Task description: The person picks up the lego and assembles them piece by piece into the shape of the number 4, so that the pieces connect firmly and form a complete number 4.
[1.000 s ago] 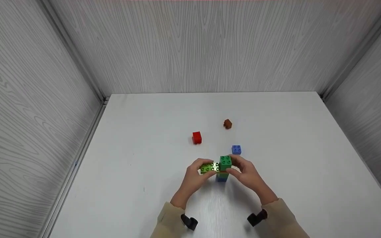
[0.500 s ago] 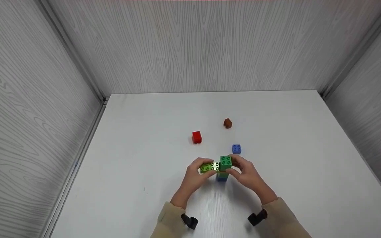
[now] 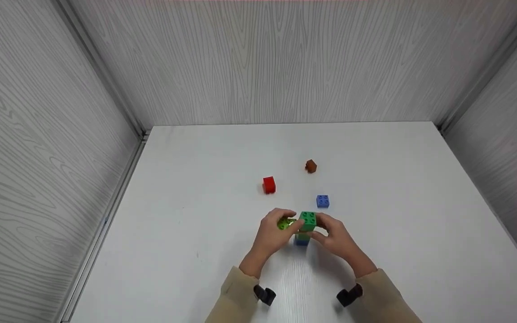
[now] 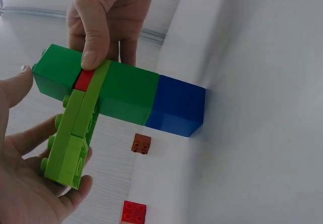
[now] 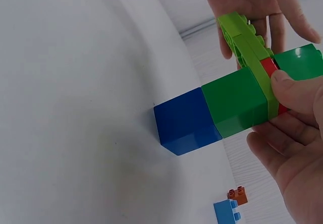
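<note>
At a table (image 3: 177, 215), likely light, rigid bricks (image 4: 129, 92) are aptly pinched mid-stack by the right hand (image 3: 337, 239). The left hand (image 3: 273, 230) is half-spread.

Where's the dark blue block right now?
In the left wrist view, just right of centre, the dark blue block forms the bottom of the tower, joined to a green block.

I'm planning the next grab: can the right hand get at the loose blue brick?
Probably yes: the loose blue brick lies just beyond the right hand, nothing visible between them, but that hand grips the stack.
</note>
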### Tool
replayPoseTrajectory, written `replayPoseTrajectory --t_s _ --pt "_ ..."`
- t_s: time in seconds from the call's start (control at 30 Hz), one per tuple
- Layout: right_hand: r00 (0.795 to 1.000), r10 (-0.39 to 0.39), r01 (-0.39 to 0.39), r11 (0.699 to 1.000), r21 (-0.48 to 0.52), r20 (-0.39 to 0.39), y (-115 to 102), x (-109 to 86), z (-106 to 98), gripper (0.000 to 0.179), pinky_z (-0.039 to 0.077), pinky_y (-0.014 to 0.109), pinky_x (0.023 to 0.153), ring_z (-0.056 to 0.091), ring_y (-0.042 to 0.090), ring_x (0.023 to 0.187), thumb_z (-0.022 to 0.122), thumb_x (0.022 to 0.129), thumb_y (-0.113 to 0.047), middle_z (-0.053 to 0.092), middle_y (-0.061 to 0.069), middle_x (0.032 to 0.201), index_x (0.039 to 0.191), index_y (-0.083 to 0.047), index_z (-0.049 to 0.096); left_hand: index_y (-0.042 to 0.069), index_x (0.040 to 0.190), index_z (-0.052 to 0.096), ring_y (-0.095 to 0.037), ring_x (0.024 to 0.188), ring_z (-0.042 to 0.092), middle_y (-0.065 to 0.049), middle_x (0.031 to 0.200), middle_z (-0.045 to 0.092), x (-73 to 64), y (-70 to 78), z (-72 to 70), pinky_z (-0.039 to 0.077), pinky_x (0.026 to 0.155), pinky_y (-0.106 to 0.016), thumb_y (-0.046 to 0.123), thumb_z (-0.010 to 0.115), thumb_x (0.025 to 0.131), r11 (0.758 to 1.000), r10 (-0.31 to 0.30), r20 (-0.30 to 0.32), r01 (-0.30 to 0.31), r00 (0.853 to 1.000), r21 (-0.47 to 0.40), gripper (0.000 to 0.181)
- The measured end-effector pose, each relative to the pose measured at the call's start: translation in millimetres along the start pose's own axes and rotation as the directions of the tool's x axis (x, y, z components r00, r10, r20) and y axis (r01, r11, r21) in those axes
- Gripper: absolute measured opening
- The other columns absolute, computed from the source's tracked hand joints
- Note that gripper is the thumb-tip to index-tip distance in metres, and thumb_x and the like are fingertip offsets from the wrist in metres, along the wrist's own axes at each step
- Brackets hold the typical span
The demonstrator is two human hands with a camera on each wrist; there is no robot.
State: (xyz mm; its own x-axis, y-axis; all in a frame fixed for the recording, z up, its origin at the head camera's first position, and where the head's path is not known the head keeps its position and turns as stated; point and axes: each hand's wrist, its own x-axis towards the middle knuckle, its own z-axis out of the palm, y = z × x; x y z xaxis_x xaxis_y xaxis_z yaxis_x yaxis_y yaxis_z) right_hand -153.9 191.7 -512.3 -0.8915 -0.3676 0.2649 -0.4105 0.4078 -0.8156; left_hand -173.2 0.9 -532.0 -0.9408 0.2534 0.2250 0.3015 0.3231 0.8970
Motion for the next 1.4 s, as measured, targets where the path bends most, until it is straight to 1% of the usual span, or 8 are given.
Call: replayPoseTrajectory --t_s 0.17,0.37,0.67,0.8,0.93,1.1,1.17,1.4 --pt "1.000 0.011 -0.011 1.000 0.004 0.001 -1.8 1.8 0.9 0.041 0.044 0.040 0.092 0.057 0.028 0.107 0.066 0.083 0.001 0.059 0.013 0.115 0.121 0.005 0.052 0.009 0.111 0.064 -0.023 0.100 0.057 -0.002 0.107 0.061 1.9 1.9 2.9 0.048 0.084 -0.032 0.041 0.066 0.084 0.999 0.009 -0.003 -0.009 1.000 -0.041 0.042" --pt "0.998 0.032 -0.030 0.999 0.041 -0.049 -4.8 6.0 0.4 0.047 0.040 0.046 0.095 0.055 0.029 0.110 0.067 0.085 -0.009 0.056 0.015 0.120 0.126 0.004 0.049 0.014 0.111 0.064 -0.025 0.103 0.056 0.001 0.108 0.061 3.0 0.4 4.3 0.047 0.087 -0.033 0.042 0.067 0.083 0.998 -0.004 0.020 0.005 1.000 -0.055 0.040" --pt "0.997 0.016 -0.007 0.993 0.115 -0.076 -4.3 11.8 1.1 0.033 0.041 0.048 0.093 0.056 0.027 0.107 0.064 0.086 -0.004 0.059 0.011 0.109 0.116 0.006 0.054 0.008 0.111 0.064 -0.015 0.098 0.056 0.003 0.106 0.061 3.5 -6.8 -1.0 0.047 0.085 -0.028 0.037 0.071 0.081 1.000 -0.009 0.007 0.009 1.000 -0.010 0.042" --pt "0.994 -0.008 0.022 0.992 0.125 -0.113 -2.3 10.8 3.1 0.031 0.043 0.042 0.093 0.057 0.025 0.105 0.065 0.084 -0.001 0.059 0.011 0.107 0.113 0.006 0.055 0.009 0.108 0.065 -0.012 0.094 0.055 0.003 0.103 0.061 2.7 -11.1 -1.4 0.047 0.082 -0.029 0.029 0.073 0.081 1.000 0.000 0.008 0.000 1.000 0.011 0.035" --pt "0.991 -0.054 0.067 0.993 0.100 -0.124 -2.0 10.0 5.4 0.030 0.045 0.031 0.091 0.057 0.023 0.102 0.066 0.083 0.001 0.060 0.012 0.105 0.111 0.006 0.056 0.013 0.105 0.066 -0.010 0.091 0.054 0.006 0.100 0.061 0.9 -15.3 -1.2 0.046 0.080 -0.029 0.027 0.075 0.079 0.999 -0.032 0.014 0.032 0.999 0.007 0.031" --pt "0.984 -0.126 0.130 0.991 0.025 -0.129 -5.0 11.7 7.5 0.029 0.045 0.038 0.092 0.058 0.023 0.101 0.068 0.081 0.002 0.061 0.011 0.101 0.108 0.005 0.057 0.017 0.104 0.066 -0.009 0.091 0.054 0.008 0.100 0.060 -1.1 -17.6 -1.1 0.046 0.081 -0.029 0.027 0.076 0.077 0.998 -0.055 0.006 0.055 0.998 -0.012 0.031" --pt "0.982 -0.126 0.131 0.991 0.026 -0.137 -5.2 11.0 8.6 0.029 0.044 0.038 0.092 0.058 0.023 0.101 0.068 0.081 0.003 0.061 0.010 0.101 0.108 0.005 0.057 0.016 0.105 0.067 -0.009 0.092 0.055 0.008 0.100 0.060 -2.2 -18.1 -0.5 0.046 0.081 -0.029 0.028 0.076 0.077 0.998 -0.063 0.005 0.063 0.998 -0.022 0.031" --pt "0.985 -0.057 0.075 0.991 0.107 -0.163 -2.2 4.8 13.3 0.029 0.039 0.020 0.094 0.057 0.020 0.102 0.067 0.082 0.003 0.060 0.007 0.104 0.109 0.003 0.056 0.015 0.106 0.066 -0.010 0.093 0.054 0.008 0.100 0.059 -8.0 -19.3 2.3 0.046 0.083 -0.029 0.028 0.075 0.078 0.997 -0.059 0.000 0.059 0.998 -0.044 0.033"
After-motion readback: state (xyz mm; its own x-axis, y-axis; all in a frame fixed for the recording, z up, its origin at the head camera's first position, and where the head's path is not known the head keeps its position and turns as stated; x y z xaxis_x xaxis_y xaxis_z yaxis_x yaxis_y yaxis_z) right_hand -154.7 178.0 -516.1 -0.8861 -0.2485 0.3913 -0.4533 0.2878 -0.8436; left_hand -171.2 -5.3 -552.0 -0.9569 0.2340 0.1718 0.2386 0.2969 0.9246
